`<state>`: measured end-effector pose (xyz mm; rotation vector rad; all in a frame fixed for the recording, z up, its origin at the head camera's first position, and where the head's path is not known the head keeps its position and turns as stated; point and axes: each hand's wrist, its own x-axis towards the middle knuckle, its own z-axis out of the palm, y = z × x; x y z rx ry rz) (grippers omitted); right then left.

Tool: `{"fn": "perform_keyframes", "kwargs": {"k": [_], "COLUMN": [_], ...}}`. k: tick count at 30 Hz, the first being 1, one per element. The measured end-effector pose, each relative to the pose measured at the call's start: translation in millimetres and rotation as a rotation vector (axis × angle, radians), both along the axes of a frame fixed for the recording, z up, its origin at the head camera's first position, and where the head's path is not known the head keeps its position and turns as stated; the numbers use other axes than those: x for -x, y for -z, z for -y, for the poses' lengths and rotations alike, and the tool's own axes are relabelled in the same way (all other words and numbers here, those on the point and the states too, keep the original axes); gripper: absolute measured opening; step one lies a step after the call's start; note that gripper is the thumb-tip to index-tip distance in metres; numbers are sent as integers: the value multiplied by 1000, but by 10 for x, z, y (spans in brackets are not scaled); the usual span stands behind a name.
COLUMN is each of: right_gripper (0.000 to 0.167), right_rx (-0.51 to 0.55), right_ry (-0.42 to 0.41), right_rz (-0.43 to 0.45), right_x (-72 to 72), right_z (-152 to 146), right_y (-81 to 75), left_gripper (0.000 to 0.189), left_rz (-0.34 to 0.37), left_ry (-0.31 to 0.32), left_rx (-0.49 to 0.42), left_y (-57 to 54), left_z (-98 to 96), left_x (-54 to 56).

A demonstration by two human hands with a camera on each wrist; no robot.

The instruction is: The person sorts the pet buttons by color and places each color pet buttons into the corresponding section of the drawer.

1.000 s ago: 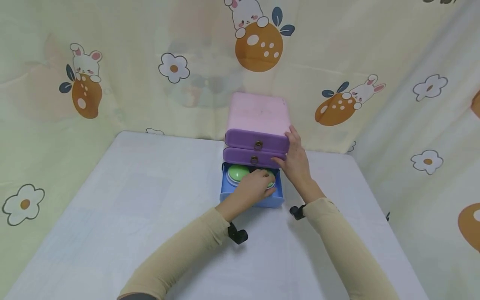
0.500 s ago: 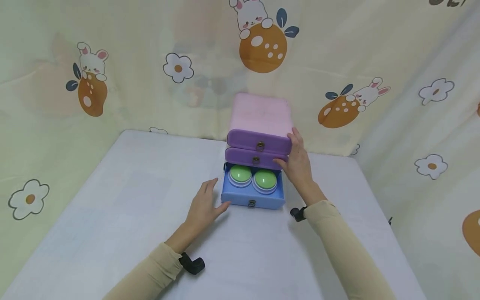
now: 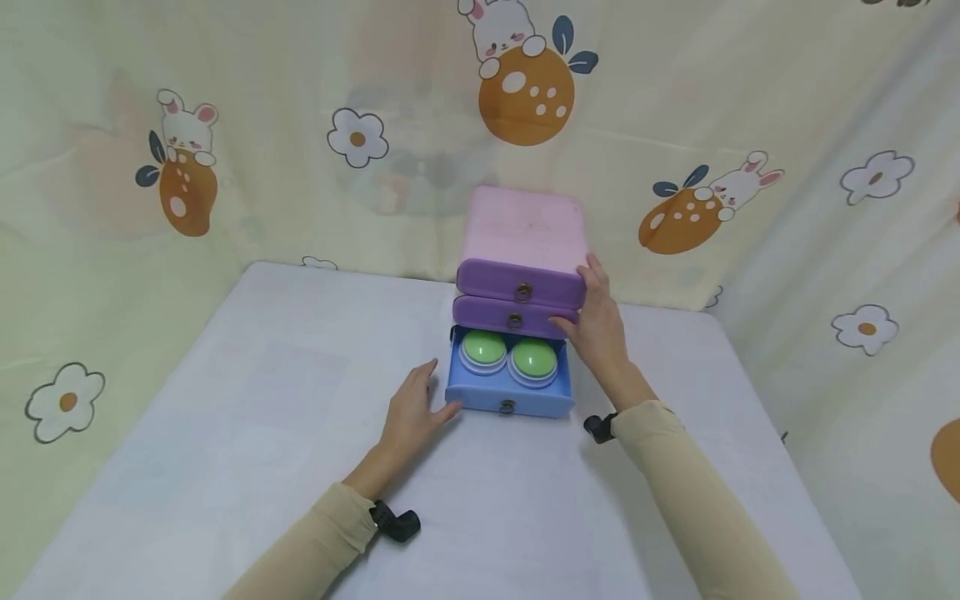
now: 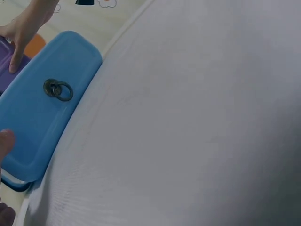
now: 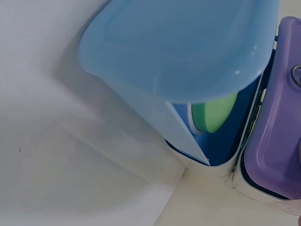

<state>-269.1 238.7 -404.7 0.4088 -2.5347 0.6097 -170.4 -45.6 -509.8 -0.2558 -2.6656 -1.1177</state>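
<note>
A small drawer box (image 3: 522, 223) with a pink top stands near the back of the table; its two purple drawers (image 3: 510, 313) are pushed in. The blue bottom drawer (image 3: 487, 397) is pulled out and carries a ring pull (image 4: 58, 89). Inside sit two green domed push buttons (image 3: 483, 347) on pale round bases, side by side. My left hand (image 3: 410, 417) is spread and holds nothing, its thumb by the drawer's front left corner. My right hand (image 3: 598, 327) holds the box's right side, fingers along the side and thumb on the lower purple drawer's front.
The table has a white cloth (image 3: 300, 417). A cream curtain (image 3: 420, 75) printed with rabbits and flowers hangs right behind the box and along both sides. A black wrist camera (image 3: 395, 522) is strapped to my left wrist, another (image 3: 599, 427) to my right.
My left hand has let go of the right-hand green button and withdrawn left, out of the blue drawer, opening beside it. My right hand has stayed on the box.
</note>
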Motion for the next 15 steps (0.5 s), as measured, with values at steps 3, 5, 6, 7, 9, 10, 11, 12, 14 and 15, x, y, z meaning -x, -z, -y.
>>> {"fn": "perform_keyframes", "kwargs": {"k": [3, 5, 6, 7, 9, 10, 11, 12, 14, 15], "right_gripper": [93, 92, 92, 92, 92, 92, 92, 92, 92, 93], "right_rx": [-7, -8, -9, -10, -7, -6, -6, -8, -9, -9], "right_ry": [-8, -13, -13, -14, -16, -18, -18, -17, -17, -16], "right_rz": [5, 5, 4, 1, -8, -12, -13, -14, -13, -12], "right_x": [-12, -16, -17, -19, -20, -21, -21, -23, -26, -27], "right_z": [-12, -15, -14, -14, -14, -13, -14, -13, -14, -14], "right_y": [-6, -5, -6, -8, -12, -15, -18, -20, -25, -27], "left_gripper": [81, 81, 81, 81, 82, 82, 82, 82, 82, 82], "left_rz": [4, 16, 21, 30, 41, 47, 52, 55, 62, 64], "left_ry": [-7, -9, -9, -9, -10, -12, -13, -13, -13, -12], "left_rx": [-9, -12, -12, -8, -1, 2, 2, 2, 6, 9], "left_y": [-10, -22, -25, -27, -26, -26, -27, -26, -25, -23], "left_z": [-23, -32, -35, -38, -42, -44, -45, -47, -48, -48], "left_x": [23, 29, 33, 40, 57, 67, 74, 84, 99, 107]}}
